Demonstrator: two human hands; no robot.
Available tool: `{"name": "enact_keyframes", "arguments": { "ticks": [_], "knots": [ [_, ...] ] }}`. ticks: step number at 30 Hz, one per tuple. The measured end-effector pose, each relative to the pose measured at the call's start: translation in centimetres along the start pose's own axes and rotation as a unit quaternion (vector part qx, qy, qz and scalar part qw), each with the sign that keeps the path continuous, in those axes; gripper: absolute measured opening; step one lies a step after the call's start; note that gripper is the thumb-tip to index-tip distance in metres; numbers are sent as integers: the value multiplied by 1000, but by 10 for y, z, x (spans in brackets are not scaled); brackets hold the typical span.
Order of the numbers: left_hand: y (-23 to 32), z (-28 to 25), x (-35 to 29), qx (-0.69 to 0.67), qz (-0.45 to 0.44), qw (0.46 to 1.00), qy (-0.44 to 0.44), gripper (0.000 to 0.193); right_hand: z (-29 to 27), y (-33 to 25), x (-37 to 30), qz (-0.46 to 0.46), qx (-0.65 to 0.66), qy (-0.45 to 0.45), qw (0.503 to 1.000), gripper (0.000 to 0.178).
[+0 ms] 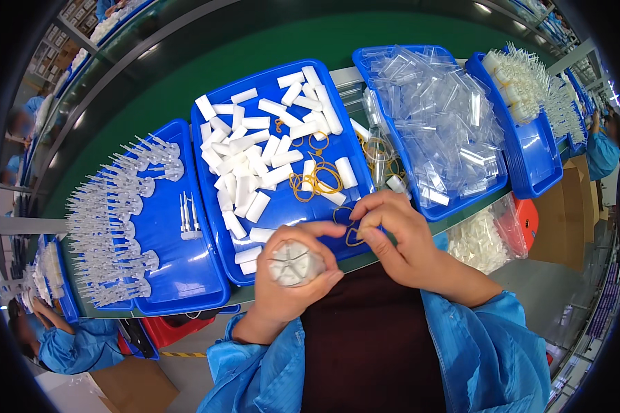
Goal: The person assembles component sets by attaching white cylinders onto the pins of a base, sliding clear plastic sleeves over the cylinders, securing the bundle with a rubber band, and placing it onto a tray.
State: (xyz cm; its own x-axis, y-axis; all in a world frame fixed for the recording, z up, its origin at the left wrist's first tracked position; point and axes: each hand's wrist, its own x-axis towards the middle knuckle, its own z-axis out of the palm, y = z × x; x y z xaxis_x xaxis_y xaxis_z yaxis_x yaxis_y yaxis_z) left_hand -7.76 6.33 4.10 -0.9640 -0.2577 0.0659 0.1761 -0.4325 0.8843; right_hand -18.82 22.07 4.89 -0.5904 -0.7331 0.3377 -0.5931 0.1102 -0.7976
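In my left hand (pixel 286 282) is a tight bundle of white plastic pieces (pixel 296 265), their ends toward me forming a round of wedges. The fingers wrap around it. To its right, my right hand (pixel 403 241) pinches a yellow rubber band (pixel 352 237) between thumb and forefinger, apart from the bundle. Beyond both hands a blue tray (pixel 207 172) carries many short white tubes (pixel 244 155) and a tangle of yellow rubber bands (pixel 317 180).
On the left, a blue tray (pixel 179 275) bears rows of clear pronged pieces (pixel 110 227). At right, another blue tray (pixel 455 206) is heaped with clear plastic sleeves (pixel 434 124). Farther right are more pronged pieces (pixel 530 82). A bag of white pieces (pixel 479 241) lies below. Co-workers sit at both sides.
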Motion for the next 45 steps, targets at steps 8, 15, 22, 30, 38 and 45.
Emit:
{"name": "enact_keyframes", "arguments": {
  "ticks": [8, 15, 22, 30, 38, 45],
  "knots": [
    [-22, 3, 0, -47, -86, 995, 26, 33, 1, -3, -1, -10, -3, -36, 999, 7],
    [-3, -4, -2, -288, -53, 909, -298, 31, -21, 11, 1, 187, 798, -100, 564, 40],
    [-15, 16, 11, 334, -77, 939, 1, 107, -17, -42, 22, -167, 128, -318, 924, 55],
    [-8, 8, 7, -23, 10, 998, 56, 114, -14, 1, -8, 50, 632, -157, 757, 38],
    [-39, 3, 2, 530, 203, 823, -34, 101, -15, 2, 7, -46, 125, -136, 982, 51],
    [-38, 7, -6, 506, 122, 846, -117, 96, -11, -2, -20, 9, -2, -117, 993, 33]
  ]
}}
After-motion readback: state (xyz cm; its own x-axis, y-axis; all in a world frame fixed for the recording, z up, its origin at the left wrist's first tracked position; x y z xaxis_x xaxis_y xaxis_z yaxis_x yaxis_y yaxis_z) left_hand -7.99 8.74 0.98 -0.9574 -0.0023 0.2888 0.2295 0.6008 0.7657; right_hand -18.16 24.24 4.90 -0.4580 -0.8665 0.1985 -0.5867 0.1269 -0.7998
